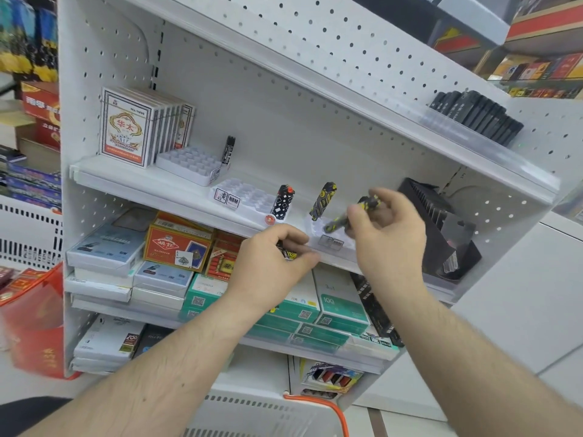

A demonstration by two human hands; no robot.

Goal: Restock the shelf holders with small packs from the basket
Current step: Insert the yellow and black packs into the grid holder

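Observation:
My right hand grips a black-and-yellow pack, tilted, its lower end just above the right white holder on the middle shelf. Another black-and-yellow pack stands upright in that holder. My left hand is closed around more black-and-yellow packs in front of the shelf edge. A black-and-white pack stands in the middle holder. A dark pack stands by the far left holder. The white basket with an orange handle shows at the bottom.
Card boxes stand at the shelf's left end. A black slotted display sits at the right end. Boxed goods fill the shelf below. Black packs line the upper shelf. A red bag hangs at left.

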